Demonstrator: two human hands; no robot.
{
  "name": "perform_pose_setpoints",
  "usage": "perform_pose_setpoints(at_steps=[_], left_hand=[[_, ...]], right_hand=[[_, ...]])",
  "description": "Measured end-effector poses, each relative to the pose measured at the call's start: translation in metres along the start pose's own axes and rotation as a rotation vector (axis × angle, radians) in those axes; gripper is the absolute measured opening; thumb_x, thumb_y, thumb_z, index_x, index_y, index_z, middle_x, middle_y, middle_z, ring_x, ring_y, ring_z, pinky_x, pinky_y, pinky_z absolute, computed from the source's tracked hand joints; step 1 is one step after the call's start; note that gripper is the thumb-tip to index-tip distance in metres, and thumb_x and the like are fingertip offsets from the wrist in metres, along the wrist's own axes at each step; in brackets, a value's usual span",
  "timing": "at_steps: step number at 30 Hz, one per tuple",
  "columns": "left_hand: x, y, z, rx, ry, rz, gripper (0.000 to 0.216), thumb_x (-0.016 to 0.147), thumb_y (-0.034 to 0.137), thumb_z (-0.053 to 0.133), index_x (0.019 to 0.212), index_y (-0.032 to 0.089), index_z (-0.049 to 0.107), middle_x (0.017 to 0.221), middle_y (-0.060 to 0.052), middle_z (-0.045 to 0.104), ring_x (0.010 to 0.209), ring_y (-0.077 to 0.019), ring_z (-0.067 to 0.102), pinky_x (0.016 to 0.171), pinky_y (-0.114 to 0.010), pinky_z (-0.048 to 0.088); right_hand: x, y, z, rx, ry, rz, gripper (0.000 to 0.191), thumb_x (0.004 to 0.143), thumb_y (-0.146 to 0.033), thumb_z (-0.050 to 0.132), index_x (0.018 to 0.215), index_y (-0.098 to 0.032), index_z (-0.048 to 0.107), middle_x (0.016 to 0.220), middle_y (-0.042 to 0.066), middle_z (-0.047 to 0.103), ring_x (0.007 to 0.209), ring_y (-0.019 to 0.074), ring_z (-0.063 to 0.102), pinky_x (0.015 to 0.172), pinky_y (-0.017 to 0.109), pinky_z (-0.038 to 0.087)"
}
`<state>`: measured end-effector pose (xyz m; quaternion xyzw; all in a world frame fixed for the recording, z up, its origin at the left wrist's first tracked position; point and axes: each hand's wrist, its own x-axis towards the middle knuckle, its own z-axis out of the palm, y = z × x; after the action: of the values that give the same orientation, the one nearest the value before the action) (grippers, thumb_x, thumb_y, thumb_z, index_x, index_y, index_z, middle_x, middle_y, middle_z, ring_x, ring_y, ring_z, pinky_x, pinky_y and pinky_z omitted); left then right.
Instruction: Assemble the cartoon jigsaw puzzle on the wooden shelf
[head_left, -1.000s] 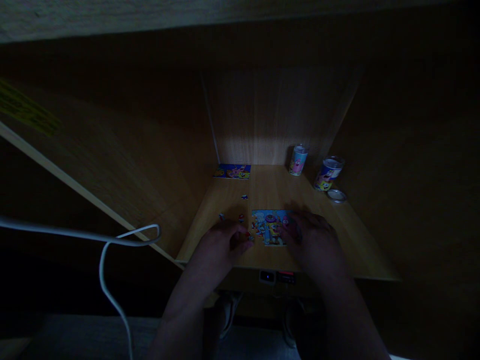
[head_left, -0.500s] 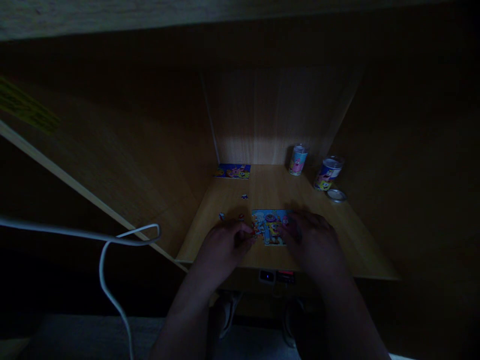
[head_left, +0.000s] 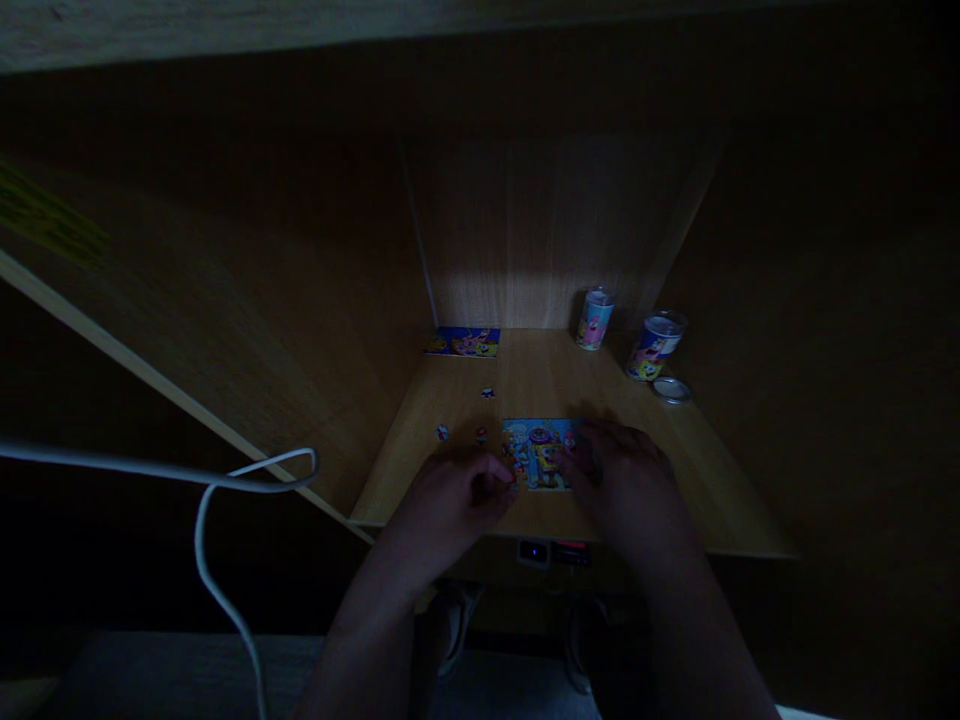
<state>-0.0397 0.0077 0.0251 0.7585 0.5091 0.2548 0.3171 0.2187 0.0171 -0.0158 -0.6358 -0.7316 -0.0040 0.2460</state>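
A partly assembled cartoon jigsaw puzzle [head_left: 546, 455] lies flat near the front of the wooden shelf, its left side ragged. My left hand [head_left: 469, 488] pinches a small puzzle piece [head_left: 514, 485] between thumb and fingertips, at the puzzle's lower left edge. On the puzzle's right side rests my right hand [head_left: 619, 470], thumb and fingers apart, covering that part of the picture. Loose puzzle pieces lie to the left and behind: one piece [head_left: 442, 433] by itself, a reddish piece [head_left: 481, 436] near my left knuckles, and another piece [head_left: 488, 393] farther back.
At the back left lies a flat cartoon picture [head_left: 465, 342]. Two cartoon-printed cans, a light blue can [head_left: 595, 320] and a darker can [head_left: 655, 348], stand at the back right beside a round metal lid [head_left: 671, 390]. A white cable [head_left: 217, 482] hangs at left.
My left hand has shifted slightly right and down along the puzzle's left edge with the piece in its fingertips. My right hand stays on the puzzle's right side.
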Motion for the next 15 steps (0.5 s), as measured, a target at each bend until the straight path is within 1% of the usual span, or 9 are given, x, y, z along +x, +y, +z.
perform_pose_setpoints(at_steps=[3, 7, 11, 15], left_hand=[[-0.0001, 0.0009, 0.0007, -0.001, 0.018, -0.001, 0.006, 0.095, 0.025, 0.077, 0.101, 0.025, 0.080, 0.090, 0.002, 0.079, 0.082, -0.0177, 0.073, 0.076, -0.030, 0.051], [0.0003, 0.0020, 0.0025, 0.019, 0.039, -0.023, 0.012, 0.094, 0.027, 0.081, 0.106, 0.025, 0.081, 0.091, 0.001, 0.079, 0.081, -0.0188, 0.072, 0.075, -0.032, 0.051], [0.0013, 0.0040, 0.0042, 0.014, 0.028, -0.050, 0.004, 0.097, 0.028, 0.080, 0.099, 0.026, 0.082, 0.096, 0.000, 0.083, 0.087, -0.0202, 0.076, 0.080, -0.033, 0.053], [0.0014, 0.0042, 0.0042, 0.003, 0.016, -0.057, 0.003, 0.098, 0.027, 0.080, 0.099, 0.026, 0.082, 0.093, 0.000, 0.082, 0.086, -0.0200, 0.075, 0.077, -0.032, 0.052]], right_hand=[[-0.0001, -0.0002, 0.0000, -0.002, -0.005, 0.009, 0.043, 0.109, -0.052, 0.062, 0.136, -0.022, 0.076, 0.145, 0.014, 0.076, 0.135, 0.0372, 0.067, 0.116, 0.056, 0.051], [-0.0002, 0.0007, 0.0013, 0.008, 0.008, -0.002, 0.043, 0.108, -0.053, 0.063, 0.135, -0.022, 0.076, 0.145, 0.014, 0.076, 0.134, 0.0381, 0.067, 0.115, 0.058, 0.052], [0.0001, 0.0015, 0.0022, 0.003, 0.012, -0.005, 0.046, 0.109, -0.054, 0.062, 0.137, -0.020, 0.075, 0.148, 0.015, 0.074, 0.136, 0.0381, 0.066, 0.117, 0.058, 0.051], [0.0008, 0.0019, 0.0021, 0.009, 0.002, -0.005, 0.045, 0.109, -0.055, 0.061, 0.136, -0.022, 0.075, 0.145, 0.013, 0.076, 0.133, 0.0379, 0.067, 0.115, 0.058, 0.052]])
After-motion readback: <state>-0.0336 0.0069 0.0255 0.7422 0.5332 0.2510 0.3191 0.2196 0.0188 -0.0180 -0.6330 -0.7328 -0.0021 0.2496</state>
